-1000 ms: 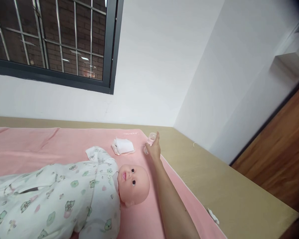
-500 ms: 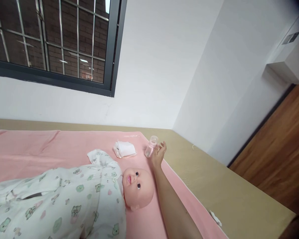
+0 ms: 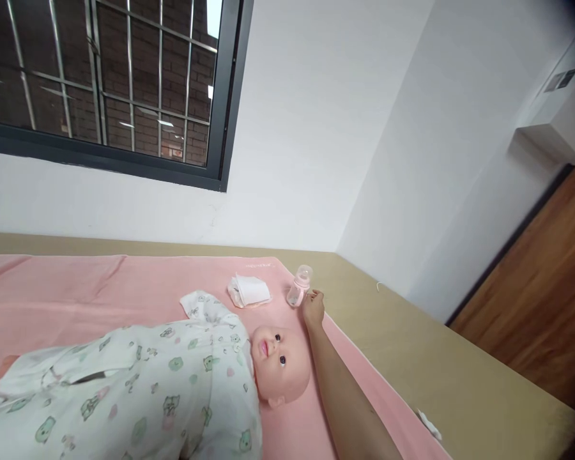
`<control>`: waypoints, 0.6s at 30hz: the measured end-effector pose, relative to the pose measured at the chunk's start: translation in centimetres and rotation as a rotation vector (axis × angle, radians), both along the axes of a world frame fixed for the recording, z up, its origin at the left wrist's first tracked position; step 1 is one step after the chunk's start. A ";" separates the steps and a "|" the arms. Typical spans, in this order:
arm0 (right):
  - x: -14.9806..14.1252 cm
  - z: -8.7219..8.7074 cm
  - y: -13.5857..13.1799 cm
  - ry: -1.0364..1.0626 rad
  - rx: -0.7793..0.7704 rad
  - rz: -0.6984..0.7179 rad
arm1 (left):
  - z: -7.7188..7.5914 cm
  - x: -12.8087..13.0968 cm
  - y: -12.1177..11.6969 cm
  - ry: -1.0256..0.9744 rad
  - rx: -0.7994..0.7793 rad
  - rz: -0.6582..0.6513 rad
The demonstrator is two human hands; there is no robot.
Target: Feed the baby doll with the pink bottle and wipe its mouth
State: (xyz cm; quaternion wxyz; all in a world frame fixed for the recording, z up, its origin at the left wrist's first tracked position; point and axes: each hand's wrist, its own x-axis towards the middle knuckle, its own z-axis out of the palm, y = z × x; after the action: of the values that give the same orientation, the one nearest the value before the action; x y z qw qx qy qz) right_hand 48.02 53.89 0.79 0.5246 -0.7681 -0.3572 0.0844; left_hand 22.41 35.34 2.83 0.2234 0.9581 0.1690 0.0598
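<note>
Pink-handled cylindrical clear plastic baby bottle (image 3: 299, 287): 1, upright on flat pink fabric sheet (image 3: 148, 287), just left of the fingers of the right hand (image 3: 313, 309). Fingers: curled narrow; grip on bottle, cannot tell. Handling advice: straight, gentle finger movement, lest bottle tip.

The right hand (image 3: 313, 309) is just beside the baby bottle (image 3: 299, 287), to its right, fingers (image 3: 317, 294) bent; whether they touch it is unclear. The bare forearm (image 3: 347, 390) slants up toward the bottle from below and right of it, the wrist (image 3: 315, 326) nearly straight.
</note>
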 end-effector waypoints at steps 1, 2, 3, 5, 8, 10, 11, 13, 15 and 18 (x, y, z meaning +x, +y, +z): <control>0.0 0.0 0.0 -0.003 -0.013 0.013 | 0.3 0.4 1.1 0.000 -0.003 0.011; 0.0 0.0 0.0 -0.006 -0.026 0.023 | 0.5 0.9 2.2 0.000 -0.006 0.023; 0.0 0.0 0.0 -0.011 -0.037 0.032 | 0.8 1.3 3.3 0.001 -0.011 0.033; 0.0 0.0 0.0 -0.022 -0.055 0.046 | 1.2 2.0 5.0 0.007 -0.021 0.043; 0.1 0.0 0.0 -0.031 -0.076 0.059 | 1.4 2.6 6.0 0.015 -0.029 0.040; 0.2 0.1 0.0 -0.030 -0.083 0.061 | 1.4 2.4 5.4 0.016 -0.025 0.027; 0.2 0.1 0.0 -0.028 -0.084 0.061 | 1.3 2.3 4.8 0.016 -0.020 0.016; 0.2 0.1 0.0 -0.023 -0.081 0.063 | 1.2 1.7 3.3 0.020 -0.010 -0.014; 0.2 0.2 -0.1 -0.016 -0.071 0.061 | 1.0 1.1 1.6 0.030 -0.003 -0.049; 0.2 0.2 0.0 -0.001 -0.043 0.045 | 0.6 0.6 0.4 0.046 -0.005 -0.080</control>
State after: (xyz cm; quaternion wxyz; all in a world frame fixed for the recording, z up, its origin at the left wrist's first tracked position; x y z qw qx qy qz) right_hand 48.26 53.89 0.98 0.5055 -0.7712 -0.3729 0.1034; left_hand 22.98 35.71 3.43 0.2241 0.9647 0.1356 0.0281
